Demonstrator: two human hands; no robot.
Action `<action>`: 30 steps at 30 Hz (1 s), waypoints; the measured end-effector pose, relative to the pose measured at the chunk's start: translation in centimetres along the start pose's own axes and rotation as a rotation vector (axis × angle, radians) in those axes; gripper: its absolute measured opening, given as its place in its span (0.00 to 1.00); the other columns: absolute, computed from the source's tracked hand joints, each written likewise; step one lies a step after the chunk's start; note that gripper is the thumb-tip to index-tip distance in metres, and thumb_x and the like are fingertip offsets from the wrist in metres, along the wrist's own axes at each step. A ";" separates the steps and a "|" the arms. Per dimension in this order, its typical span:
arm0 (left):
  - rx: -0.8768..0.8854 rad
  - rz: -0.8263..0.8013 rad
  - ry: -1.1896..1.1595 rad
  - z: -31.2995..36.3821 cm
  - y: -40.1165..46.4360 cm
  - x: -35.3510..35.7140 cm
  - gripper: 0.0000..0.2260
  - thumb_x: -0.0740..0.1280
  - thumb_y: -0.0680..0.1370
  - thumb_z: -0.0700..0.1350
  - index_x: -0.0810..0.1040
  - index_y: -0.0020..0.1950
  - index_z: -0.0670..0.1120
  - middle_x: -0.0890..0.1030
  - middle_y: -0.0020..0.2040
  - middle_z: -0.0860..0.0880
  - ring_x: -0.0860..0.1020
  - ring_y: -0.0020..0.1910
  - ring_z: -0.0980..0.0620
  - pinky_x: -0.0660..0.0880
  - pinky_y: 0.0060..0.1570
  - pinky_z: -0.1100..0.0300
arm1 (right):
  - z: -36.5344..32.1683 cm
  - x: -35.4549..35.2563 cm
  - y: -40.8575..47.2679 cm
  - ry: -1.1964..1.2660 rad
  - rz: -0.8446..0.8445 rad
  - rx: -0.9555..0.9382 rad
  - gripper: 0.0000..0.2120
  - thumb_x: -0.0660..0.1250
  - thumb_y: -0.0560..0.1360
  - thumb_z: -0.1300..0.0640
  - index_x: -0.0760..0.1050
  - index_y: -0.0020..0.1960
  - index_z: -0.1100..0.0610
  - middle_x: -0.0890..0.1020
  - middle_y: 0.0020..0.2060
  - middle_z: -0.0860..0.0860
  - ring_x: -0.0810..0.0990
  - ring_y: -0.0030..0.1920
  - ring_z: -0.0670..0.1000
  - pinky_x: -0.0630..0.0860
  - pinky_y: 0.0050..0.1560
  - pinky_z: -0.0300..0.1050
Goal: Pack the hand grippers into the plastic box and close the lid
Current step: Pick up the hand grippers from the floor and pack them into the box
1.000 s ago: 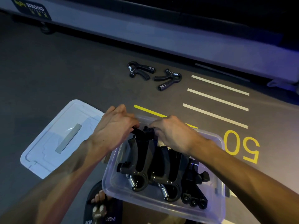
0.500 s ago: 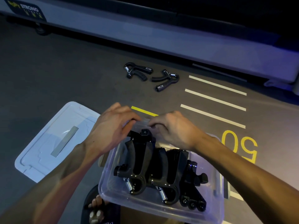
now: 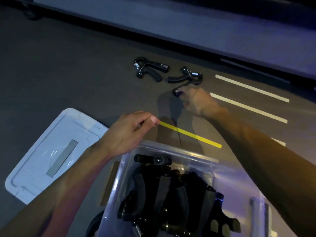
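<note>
Nearest me the plastic box (image 3: 119, 183) is open and holds several black grippers standing on end, handles toward the far rim; its lid (image 3: 42, 161) lies flat on the floor to its left, and my left hand (image 3: 128, 132) hovers just past the box's far-left corner, fingers loosely curled, holding nothing. Farther out my right hand (image 3: 198, 103) is at the near handle tip of the right floor gripper (image 3: 186, 79) — blurred, can't tell if closed on it — so I'd wrap that handle fully before lifting. That gripper's near handle runs near-left to far-right, spring end away from me; the left floor gripper (image 3: 150, 69), just beside it, has handles pointing right.
</note>
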State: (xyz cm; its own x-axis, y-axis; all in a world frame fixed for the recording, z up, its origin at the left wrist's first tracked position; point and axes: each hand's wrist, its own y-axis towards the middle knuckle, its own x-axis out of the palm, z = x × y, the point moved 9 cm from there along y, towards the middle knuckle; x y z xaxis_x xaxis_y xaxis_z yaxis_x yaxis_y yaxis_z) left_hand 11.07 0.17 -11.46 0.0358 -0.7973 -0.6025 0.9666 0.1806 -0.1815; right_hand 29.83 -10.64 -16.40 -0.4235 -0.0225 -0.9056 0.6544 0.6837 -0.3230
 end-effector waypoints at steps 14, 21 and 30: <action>-0.123 -0.043 -0.085 -1.7 0.5 -0.3 0.14 0.58 0.85 0.56 0.83 0.55 0.57 0.84 0.46 0.60 0.82 0.48 0.58 0.79 0.52 0.51 | 0.6 3.0 3.3 -0.341 0.009 -0.115 0.19 0.69 0.77 0.56 0.70 0.66 0.55 0.71 0.63 0.54 0.80 0.54 0.63 0.72 0.42 0.53; -0.069 0.010 -0.038 0.8 -1.5 -0.9 0.14 0.58 0.84 0.56 0.83 0.55 0.57 0.84 0.47 0.61 0.81 0.48 0.59 0.76 0.48 0.60 | -1.0 2.4 -1.9 -0.346 -0.053 -0.261 0.14 0.61 0.82 0.54 0.69 0.65 0.60 0.70 0.63 0.58 0.80 0.49 0.66 0.73 0.41 0.55; 0.111 0.172 0.042 5.6 -5.9 -1.7 0.10 0.60 0.84 0.52 0.81 0.58 0.55 0.80 0.51 0.57 0.78 0.54 0.54 0.74 0.54 0.57 | -0.3 -3.9 -11.0 -0.075 0.261 -0.111 0.14 0.62 0.79 0.55 0.73 0.61 0.61 0.77 0.52 0.60 0.80 0.46 0.66 0.77 0.44 0.56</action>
State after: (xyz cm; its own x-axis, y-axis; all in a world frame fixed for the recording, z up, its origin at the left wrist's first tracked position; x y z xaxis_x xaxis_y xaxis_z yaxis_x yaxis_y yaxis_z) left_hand 6.72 -2.74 -4.98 0.1944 -0.7352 -0.6493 0.9694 0.2454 0.0124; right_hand 24.11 -17.86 -9.20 -0.1994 0.1138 -0.9733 0.6608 0.7491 -0.0478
